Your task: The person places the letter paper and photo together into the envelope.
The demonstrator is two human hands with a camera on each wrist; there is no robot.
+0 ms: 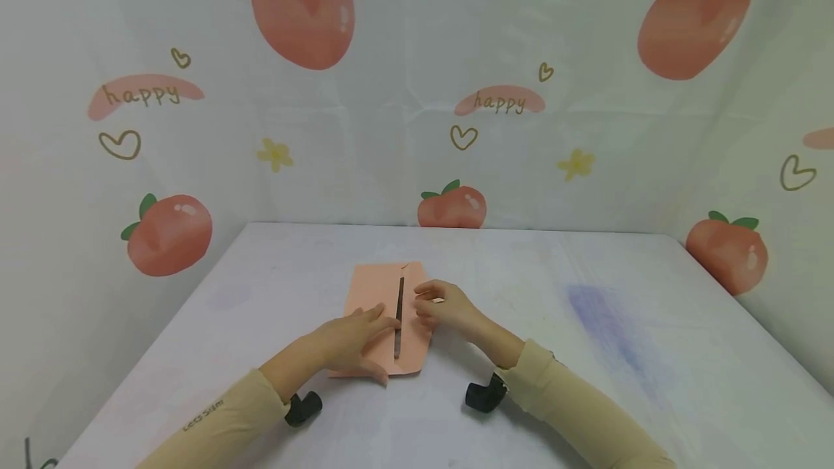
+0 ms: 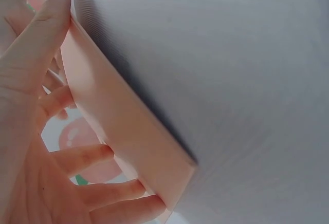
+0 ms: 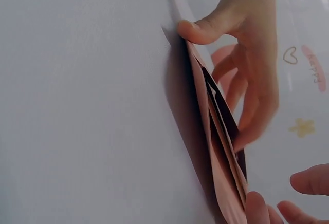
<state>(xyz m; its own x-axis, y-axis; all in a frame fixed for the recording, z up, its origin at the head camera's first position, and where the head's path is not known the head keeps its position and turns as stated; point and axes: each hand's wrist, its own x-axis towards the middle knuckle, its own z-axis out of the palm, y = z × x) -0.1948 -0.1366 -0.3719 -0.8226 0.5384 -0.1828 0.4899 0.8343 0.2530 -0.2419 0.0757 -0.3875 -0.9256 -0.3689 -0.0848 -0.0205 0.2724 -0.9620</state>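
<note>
A flat peach-coloured paper envelope (image 1: 374, 282) lies on the white table, with a narrow dark strip (image 1: 399, 299) running lengthwise near its right side. My left hand (image 1: 355, 339) rests on it with spread fingers, the thumb at the near edge and one fingertip at the strip. In the left wrist view, the fingertips lie along the envelope's face (image 2: 123, 126). My right hand (image 1: 452, 306) is at the right edge, fingers bent. In the right wrist view its thumb and fingertips (image 3: 256, 208) stand apart, one fingertip overlapping the envelope, whose paper layers (image 3: 218, 157) gape open.
The white table (image 1: 521, 266) bears a faded purple smudge (image 1: 606, 324) on the right. A white curtain (image 1: 404, 35) printed with fruit, hearts and flowers hangs behind it. Black wrist devices (image 1: 485, 395) sit beneath both beige sleeves (image 1: 573, 411).
</note>
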